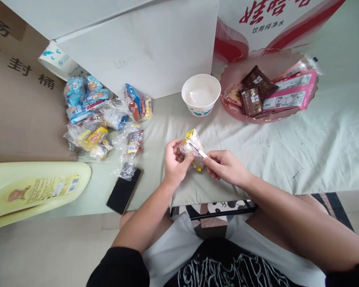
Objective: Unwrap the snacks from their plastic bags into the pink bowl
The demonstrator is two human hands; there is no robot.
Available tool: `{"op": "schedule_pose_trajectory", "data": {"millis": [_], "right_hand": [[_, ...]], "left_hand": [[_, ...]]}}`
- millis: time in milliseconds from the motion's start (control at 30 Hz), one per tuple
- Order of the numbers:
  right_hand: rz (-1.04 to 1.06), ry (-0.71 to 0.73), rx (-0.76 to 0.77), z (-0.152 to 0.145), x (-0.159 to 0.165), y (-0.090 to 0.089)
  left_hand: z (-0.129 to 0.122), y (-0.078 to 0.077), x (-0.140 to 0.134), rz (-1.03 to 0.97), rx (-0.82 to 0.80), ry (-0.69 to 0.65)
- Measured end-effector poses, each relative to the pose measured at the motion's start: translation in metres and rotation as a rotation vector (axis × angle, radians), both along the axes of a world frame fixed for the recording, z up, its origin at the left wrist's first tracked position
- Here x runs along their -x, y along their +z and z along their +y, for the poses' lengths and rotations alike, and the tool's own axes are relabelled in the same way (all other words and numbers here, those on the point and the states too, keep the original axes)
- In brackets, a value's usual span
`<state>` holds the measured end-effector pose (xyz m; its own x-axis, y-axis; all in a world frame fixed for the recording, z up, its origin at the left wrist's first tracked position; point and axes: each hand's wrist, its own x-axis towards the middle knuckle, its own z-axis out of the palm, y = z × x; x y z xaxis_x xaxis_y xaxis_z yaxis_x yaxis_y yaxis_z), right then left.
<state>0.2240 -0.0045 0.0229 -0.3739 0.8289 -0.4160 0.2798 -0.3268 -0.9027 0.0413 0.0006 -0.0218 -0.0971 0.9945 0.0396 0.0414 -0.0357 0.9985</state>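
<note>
Cloth-covered tabletop spreading out, my left hand is gripping a clear-wrapped packet, my right hand is pinching a small knife (blade overlapping the wrapper)

yellow bottle cut off left, packet partly behind fingers

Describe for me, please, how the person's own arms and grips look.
The left arm and right arm are bare below short black sleeves; the left grip and right grip are ungloved hands, with no watch or bracelet showing on either wrist.
</note>
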Motion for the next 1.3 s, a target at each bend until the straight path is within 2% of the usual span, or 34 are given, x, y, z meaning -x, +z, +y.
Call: {"op": "schedule_pose_trajectory", "data": {"millis": [200, 300, 367, 433, 500, 567, 633, 733, 800, 900, 967, 1067, 1167, 1300], "right_hand": [[-0.041, 0.133, 0.092, -0.002, -0.002, 0.001], [-0.099, 0.193, 0.063, 0.0, -0.007, 0.002], [-0.193, 0.177, -0.049, 0.004, -0.015, 0.002], [-0.373, 0.075, -0.247, 0.009, -0.026, -0.001], [-0.574, -0.065, -0.462, 0.015, -0.038, -0.008], [-0.715, -0.158, -0.614, 0.021, -0.05, -0.018], [-0.79, -0.207, -0.723, 0.024, -0.058, -0.026], [-0.734, -0.238, -0.884, 0.022, -0.057, -0.029], [-0.548, -0.149, -0.955, 0.015, -0.046, -0.025], [-0.244, 0.126, -0.994, 0.002, -0.023, -0.019], [-0.18, 0.274, -1.01, -0.004, -0.013, -0.02], [-0.21, 0.358, -1.029, -0.004, -0.011, -0.025], [-0.244, 0.263, -1.065, 0.002, -0.024, -0.026], [-0.368, -0.16, -0.986, 0.008, -0.044, -0.019]], "left_hand": [[0.019, 0.006, 0.017, -0.122, -0.108, 0.198], [0.028, 0.01, 0.028, -0.245, -0.11, 0.26], [0.03, 0.01, 0.032, -0.247, -0.088, 0.274], [0.027, 0.007, 0.032, -0.178, -0.069, 0.259], [0.02, 0.004, 0.029, -0.078, -0.058, 0.179], [0.011, 0.001, 0.027, 0.032, -0.05, 0.035], [0.004, 0.0, 0.029, 0.186, -0.089, -0.07], [0.002, -0.001, 0.036, 0.379, -0.235, -0.004], [0.005, -0.002, 0.04, 0.441, -0.318, 0.024], [0.012, -0.004, 0.04, 0.499, -0.339, -0.074], [0.016, -0.004, 0.038, 0.498, -0.288, -0.112], [0.018, -0.001, 0.037, 0.408, -0.186, -0.059], [0.022, 0.002, 0.042, 0.312, -0.129, 0.092], [0.029, -0.008, 0.05, 0.195, -0.089, 0.271]]}}
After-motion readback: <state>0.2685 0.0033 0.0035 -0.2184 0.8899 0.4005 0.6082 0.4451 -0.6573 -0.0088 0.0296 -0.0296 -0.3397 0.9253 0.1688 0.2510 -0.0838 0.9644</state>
